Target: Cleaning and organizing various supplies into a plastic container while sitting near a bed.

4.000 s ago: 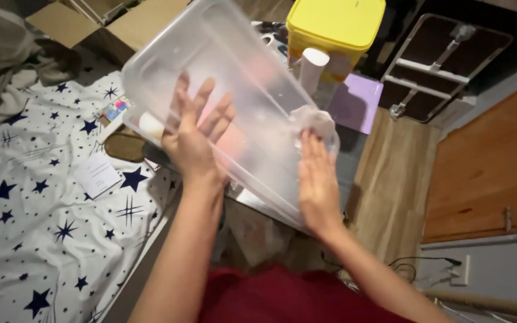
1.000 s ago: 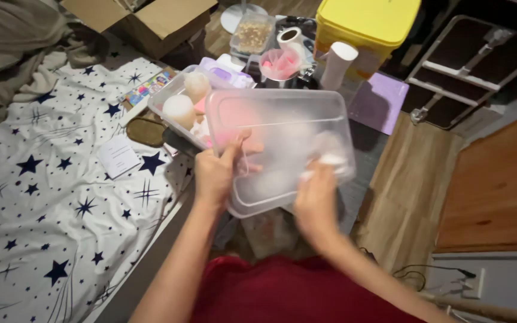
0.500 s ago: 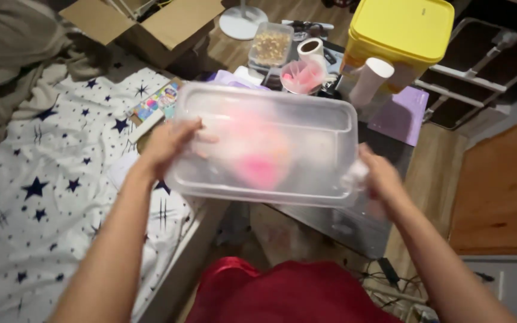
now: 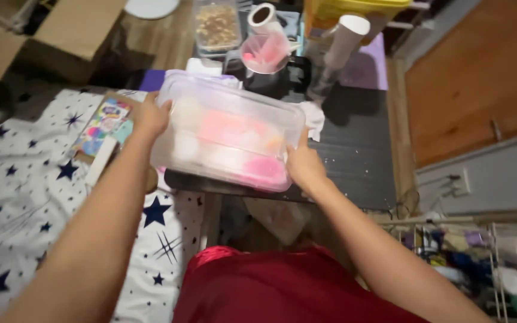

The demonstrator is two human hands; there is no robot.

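A clear plastic box (image 4: 228, 140) with its lid on rests at the near edge of a dark table (image 4: 354, 161). Pink and white items show blurred through the plastic. My left hand (image 4: 149, 116) grips the box's left end, with the fingers over the top edge. At the right end my right hand (image 4: 303, 164) grips it with the thumb up against the side. A crumpled white cloth (image 4: 314, 118) lies on the table just behind the box's right corner, in neither hand.
Behind the box stand a cup with pink contents (image 4: 264, 52), a tape roll (image 4: 262, 15), a clear tub of nuts (image 4: 216, 24) and a white cylinder (image 4: 345, 37). A star-printed sheet (image 4: 19, 197) and colourful card (image 4: 103, 125) lie left, a wire rack (image 4: 480, 263) at lower right.
The clear piece I held up and wiped with the cloth has come down onto the filled box. My right hand has let go of the cloth, and both hands now grip the box's ends.
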